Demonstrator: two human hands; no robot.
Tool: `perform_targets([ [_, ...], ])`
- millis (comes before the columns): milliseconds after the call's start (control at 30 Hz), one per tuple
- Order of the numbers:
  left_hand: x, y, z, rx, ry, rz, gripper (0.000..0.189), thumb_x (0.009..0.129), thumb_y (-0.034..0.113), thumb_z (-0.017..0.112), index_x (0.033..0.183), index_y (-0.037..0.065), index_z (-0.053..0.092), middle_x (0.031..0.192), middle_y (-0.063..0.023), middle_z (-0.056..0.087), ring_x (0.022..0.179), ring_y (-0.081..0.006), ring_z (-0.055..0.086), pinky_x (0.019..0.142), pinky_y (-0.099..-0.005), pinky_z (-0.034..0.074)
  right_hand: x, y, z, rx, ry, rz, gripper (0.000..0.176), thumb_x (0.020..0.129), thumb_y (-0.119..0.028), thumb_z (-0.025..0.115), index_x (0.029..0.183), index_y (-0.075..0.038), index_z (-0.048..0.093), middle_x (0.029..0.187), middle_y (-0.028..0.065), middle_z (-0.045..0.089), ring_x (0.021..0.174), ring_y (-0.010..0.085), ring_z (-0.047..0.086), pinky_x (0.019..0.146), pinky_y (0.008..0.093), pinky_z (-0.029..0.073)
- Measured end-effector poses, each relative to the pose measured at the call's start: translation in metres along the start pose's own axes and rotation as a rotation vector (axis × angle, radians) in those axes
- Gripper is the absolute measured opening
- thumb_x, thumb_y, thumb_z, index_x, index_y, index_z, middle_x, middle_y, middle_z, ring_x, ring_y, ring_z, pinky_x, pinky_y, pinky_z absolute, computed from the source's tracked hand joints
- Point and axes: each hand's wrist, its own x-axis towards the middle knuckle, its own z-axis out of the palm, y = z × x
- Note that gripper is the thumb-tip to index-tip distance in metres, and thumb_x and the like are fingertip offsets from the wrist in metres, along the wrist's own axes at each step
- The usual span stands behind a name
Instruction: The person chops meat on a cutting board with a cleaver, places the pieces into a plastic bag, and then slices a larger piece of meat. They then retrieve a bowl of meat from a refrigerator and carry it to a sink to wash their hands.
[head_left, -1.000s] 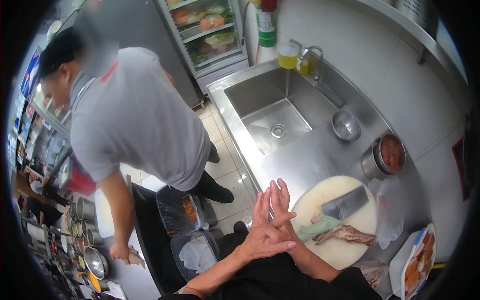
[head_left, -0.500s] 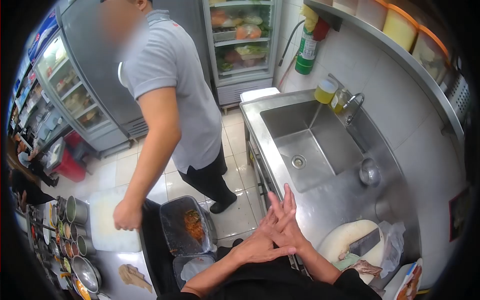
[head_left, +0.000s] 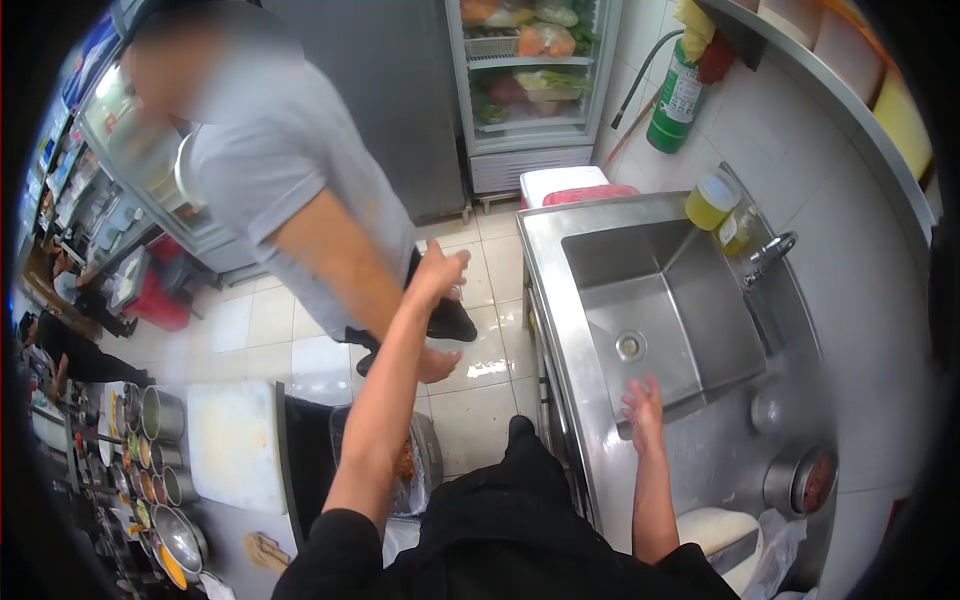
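Note:
My left hand (head_left: 438,277) reaches forward in front of a co-worker in a grey shirt (head_left: 290,150). Its fingers are loosely apart and nothing shows in them. Just below it hangs the co-worker's hand (head_left: 438,366), partly behind my forearm. My right hand (head_left: 643,405) is raised over the front edge of the steel sink (head_left: 690,325), fingers spread and bare, a little blurred. Near my right forearm lies a round white cutting board (head_left: 715,530) with a dark blade (head_left: 735,557) on it, beside a plastic bag (head_left: 785,550).
A metal pot with reddish contents (head_left: 800,480) stands on the right counter. Behind the sink are a faucet (head_left: 772,258) and yellow containers (head_left: 712,200). A white board (head_left: 235,445) and several metal pots line the left counter. A waste bin (head_left: 425,465) stands below my left arm.
My hands, pressed together before, have come apart: the left moved forward and left, the right toward the sink. The view has shifted, and the co-worker has moved, their arm now beside mine.

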Motion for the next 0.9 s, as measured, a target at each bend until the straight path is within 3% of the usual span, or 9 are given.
perform_targets([
  [67, 0.072, -0.019, -0.01, -0.069, -0.184, -0.106, 0.077, 0.091, 0.023, 0.055, 0.146, -0.002, 0.008, 0.109, -0.0173, 0.062, 0.092, -0.0283, 0.064, 0.06, -0.0354, 0.055, 0.036, -0.013, -0.001, 0.012, 0.028, 0.016, 0.086, 0.087, -0.04, 0.063, 0.149, -0.004, 0.014, 0.134, 0.0195, 0.046, 0.117, 0.0308, 0.05, 0.094, 0.0434, 0.042],
  [133, 0.052, 0.012, 0.006, 0.108, -0.052, 0.014, 0.082, 0.091, 0.025, 0.055, 0.148, 0.0, 0.001, 0.11, -0.0183, 0.063, 0.092, -0.0277, 0.064, 0.062, -0.0323, 0.054, 0.077, -0.025, -0.02, 0.029, 0.134, -0.028, 0.086, 0.086, -0.037, 0.065, 0.148, -0.004, 0.015, 0.139, 0.0211, 0.041, 0.124, 0.0313, 0.045, 0.099, 0.0415, 0.039],
  [267, 0.01, -0.022, 0.042, 0.222, -0.132, 0.332, 0.074, 0.091, 0.023, 0.061, 0.147, -0.001, 0.018, 0.1, -0.0106, 0.068, 0.083, -0.0158, 0.065, 0.065, -0.0252, 0.051, 0.213, -0.054, -0.084, -0.213, 0.441, -0.244, 0.081, 0.087, -0.032, 0.064, 0.146, 0.002, 0.019, 0.147, 0.0251, 0.03, 0.137, 0.0339, 0.03, 0.112, 0.0379, 0.025],
  [400, -0.052, -0.12, 0.059, 0.523, -0.276, -0.084, 0.079, 0.086, 0.037, 0.064, 0.144, -0.002, 0.026, 0.103, -0.0253, 0.064, 0.099, -0.0341, 0.062, 0.089, -0.0387, 0.047, 0.364, -0.087, -0.164, -0.419, 0.729, -0.374, 0.092, 0.085, -0.035, 0.064, 0.144, 0.01, 0.011, 0.153, 0.0268, 0.009, 0.143, 0.0345, 0.008, 0.118, 0.039, 0.008],
  [500, -0.103, -0.146, 0.053, 0.893, -0.297, -0.289, 0.084, 0.084, 0.044, 0.063, 0.143, -0.003, 0.026, 0.114, -0.0334, 0.057, 0.117, -0.0451, 0.051, 0.099, -0.044, 0.04, 0.464, -0.076, -0.229, -0.461, 0.852, -0.403, 0.098, 0.073, -0.032, 0.077, 0.14, 0.013, 0.021, 0.147, 0.0316, 0.024, 0.138, 0.0393, 0.024, 0.114, 0.0422, 0.02],
  [700, -0.153, -0.196, 0.02, 0.832, -0.212, -0.622, 0.084, 0.081, 0.046, 0.065, 0.14, -0.005, 0.032, 0.116, -0.0306, 0.058, 0.113, -0.0425, 0.055, 0.097, -0.0417, 0.043, 0.484, -0.056, -0.225, -0.996, 1.034, -0.388, 0.1, 0.073, -0.039, 0.078, 0.14, 0.011, 0.024, 0.142, 0.0319, 0.033, 0.135, 0.042, 0.029, 0.113, 0.0434, 0.024],
  [767, -0.153, -0.193, 0.017, 0.762, -0.189, -0.629, 0.083, 0.081, 0.046, 0.066, 0.139, -0.005, 0.034, 0.113, -0.0298, 0.06, 0.112, -0.0414, 0.056, 0.096, -0.0421, 0.044, 0.487, -0.046, -0.225, -0.742, 1.192, -0.818, 0.094, 0.076, -0.046, 0.073, 0.142, 0.004, 0.028, 0.145, 0.0304, 0.028, 0.138, 0.0399, 0.023, 0.114, 0.0438, 0.021],
  [800, -0.152, -0.193, 0.018, 0.762, -0.191, -0.633, 0.083, 0.081, 0.046, 0.066, 0.139, -0.005, 0.034, 0.113, -0.0298, 0.06, 0.112, -0.0414, 0.056, 0.096, -0.0421, 0.044, 0.476, -0.058, -0.217, -0.746, 1.19, -0.817, 0.094, 0.076, -0.046, 0.073, 0.142, 0.004, 0.028, 0.145, 0.0304, 0.028, 0.138, 0.0399, 0.023, 0.114, 0.0438, 0.021],
  [900, -0.14, -0.194, 0.021, 0.703, -0.154, -0.604, 0.08, 0.081, 0.044, 0.067, 0.138, -0.004, 0.036, 0.111, -0.0284, 0.062, 0.111, -0.0398, 0.057, 0.095, -0.0422, 0.044, 0.443, -0.098, -0.193, -1.406, 0.693, -0.204, 0.085, 0.08, -0.05, 0.067, 0.143, -0.004, 0.033, 0.149, 0.0301, 0.02, 0.141, 0.0395, 0.016, 0.115, 0.0436, 0.017],
])
